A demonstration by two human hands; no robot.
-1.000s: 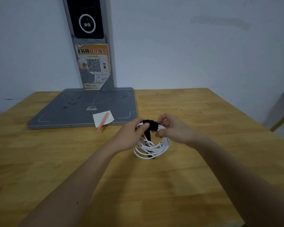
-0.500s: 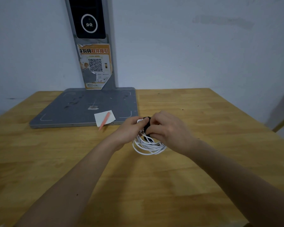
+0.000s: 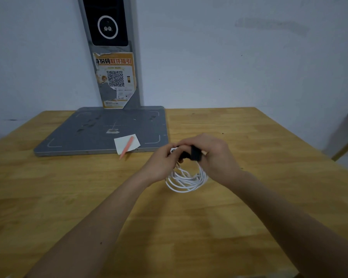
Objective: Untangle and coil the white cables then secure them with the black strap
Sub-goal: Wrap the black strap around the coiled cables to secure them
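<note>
Grey platform (image 3: 92, 135): lies flat on the far left part of the wooden table (image 3: 48, 197), against the wall, with a grey upright post (image 3: 117, 57) rising from its back edge.
Post: carries a dark panel with a white ring near the top and a torn orange poster (image 3: 115, 81) with a QR code below it.
White paper slip (image 3: 126, 144): sits on the platform's near right corner, an orange stick (image 3: 127, 147) lying across it and past the platform's edge.
Left hand (image 3: 161, 163): held above the table, fingers curled round the top of the coil at the strap.
White cables (image 3: 186, 179): gathered into a loose coil of several loops hanging between the two hands over the middle of the table.
Black strap (image 3: 195, 153): wrapped over the top of the coil, between the hands.
Right hand (image 3: 215, 157): fingers curled, pinching the strap against the coil's top.
</note>
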